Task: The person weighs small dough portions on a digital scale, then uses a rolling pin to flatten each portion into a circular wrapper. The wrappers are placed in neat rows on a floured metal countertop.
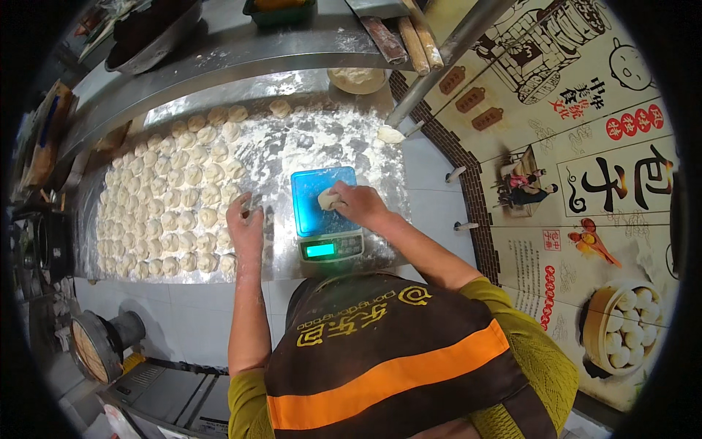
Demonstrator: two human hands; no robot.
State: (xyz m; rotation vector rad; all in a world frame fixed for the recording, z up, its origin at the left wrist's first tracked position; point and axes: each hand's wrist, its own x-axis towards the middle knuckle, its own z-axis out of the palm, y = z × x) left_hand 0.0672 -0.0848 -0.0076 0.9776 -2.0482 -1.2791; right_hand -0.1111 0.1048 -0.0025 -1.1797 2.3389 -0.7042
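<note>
A lump of pale dough (pixel 328 200) is in the fingers of my right hand (pixel 360 205), over the blue platform of a digital scale (pixel 302 192). Whether the lump rests on the platform I cannot tell. The scale's lit display faces me. My left hand (pixel 246 222) hovers left of the scale, its fingers loosely curled and apart, nothing visible in them. It is beside the right edge of a broad block of dough pieces (pixel 175 178), set out in rows on the floured metal worktable (pixel 395 175). One separate dough piece (pixel 279 108) lies farther back.
Above the table's far side runs a metal shelf (pixel 248 55) with rolling pins (pixel 409 44) and a large bowl (pixel 157 47). Beneath it sits a bowl of flour (pixel 357 79). A metal post (pixel 409 106) stands at the right corner, near a printed wall (pixel 578 168).
</note>
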